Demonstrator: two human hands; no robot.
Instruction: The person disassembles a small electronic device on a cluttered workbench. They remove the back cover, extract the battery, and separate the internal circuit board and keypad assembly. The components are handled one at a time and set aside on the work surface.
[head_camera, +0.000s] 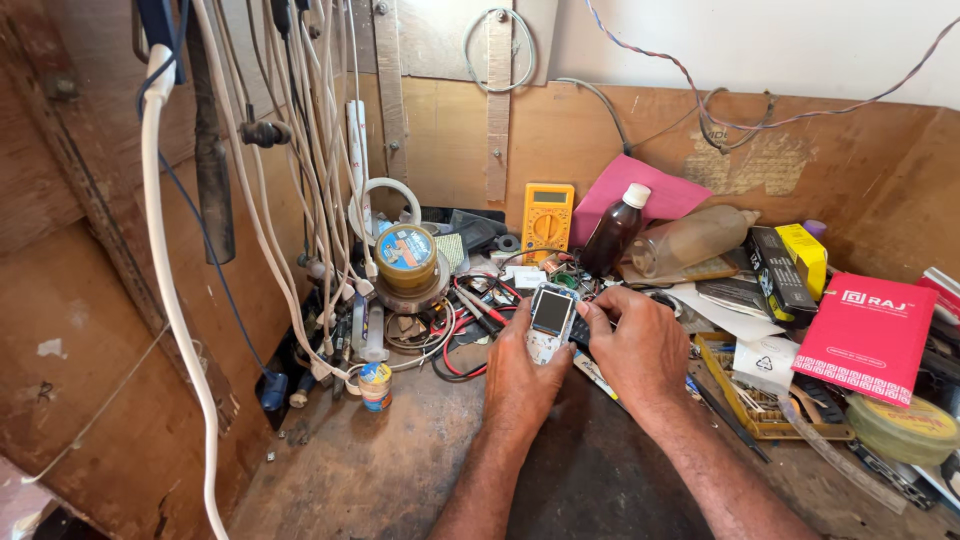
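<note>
left hand (520, 375) is wrapped round a small old phone (551, 322), propping it upright just above the desk (400, 470) so the screen faces up, while the right hand (640, 350) pinches its side edge, probably steadying it, with the yellow meter (547, 218) parked behind

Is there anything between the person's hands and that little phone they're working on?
Nothing visible. The left hand already holds the small phone upright, and the right hand touches its right edge with the fingertips. Tangled wires lie just behind it.
</note>
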